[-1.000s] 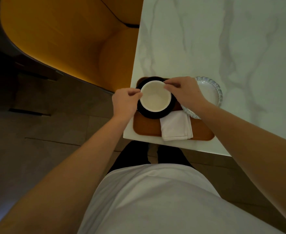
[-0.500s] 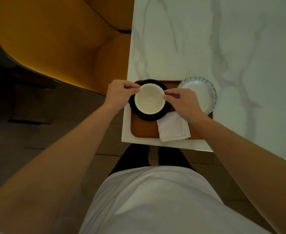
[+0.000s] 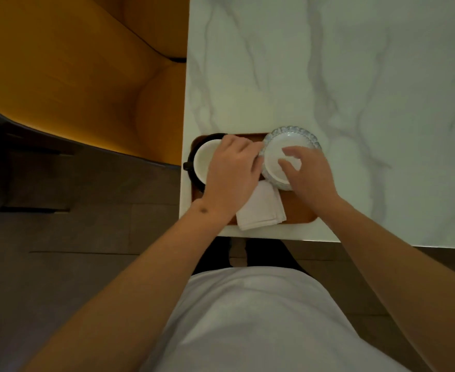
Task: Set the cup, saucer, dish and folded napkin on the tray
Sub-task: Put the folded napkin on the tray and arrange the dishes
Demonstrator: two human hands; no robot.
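Observation:
A brown tray (image 3: pixel 300 212) lies at the near left corner of the marble table. On its left end a white-lined cup (image 3: pixel 203 161) stands on a dark saucer (image 3: pixel 194 167), with the cup's handle pointing left. A scalloped glass dish (image 3: pixel 277 154) sits at the tray's right end. My left hand (image 3: pixel 233 174) reaches over the cup and touches the dish's left rim. My right hand (image 3: pixel 305 170) rests its fingers on the dish from the right. A folded white napkin (image 3: pixel 260 210) lies on the tray below my hands.
The white marble table (image 3: pixel 328 76) stretches away and to the right. A yellow upholstered chair (image 3: pixel 86 76) stands left of the table. Dark floor lies below the table's near edge.
Both hands have left the cup and moved right onto the glass dish. The cup's handle now points left. The dish sits slightly further onto the tray.

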